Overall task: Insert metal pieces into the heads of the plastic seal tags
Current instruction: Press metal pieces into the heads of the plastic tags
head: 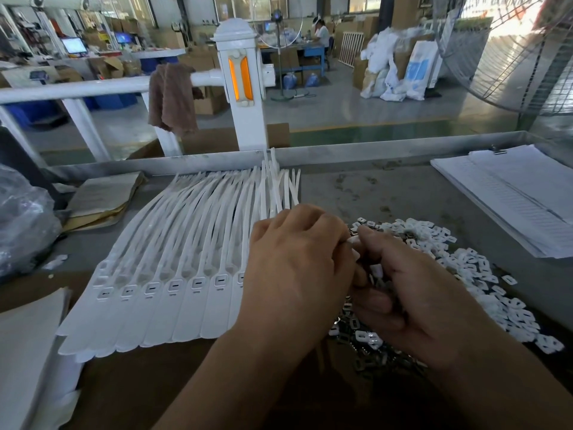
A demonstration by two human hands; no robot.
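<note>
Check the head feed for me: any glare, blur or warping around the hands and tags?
Head view: wide-angle lens bows the table rim; daylight blows out the top right behind the fan guard; seal tags are evenly lit, slots readable; left hand and right hand are sharp, but the small pieces the right hand holds look soft and half hidden.

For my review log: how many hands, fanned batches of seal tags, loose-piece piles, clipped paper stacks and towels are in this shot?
2 hands: left hand, right hand
1 fanned batch of white seal tags
1 pile of small white and metal pieces
1 clipped paper stack
1 brown towel
Total: 6
</note>
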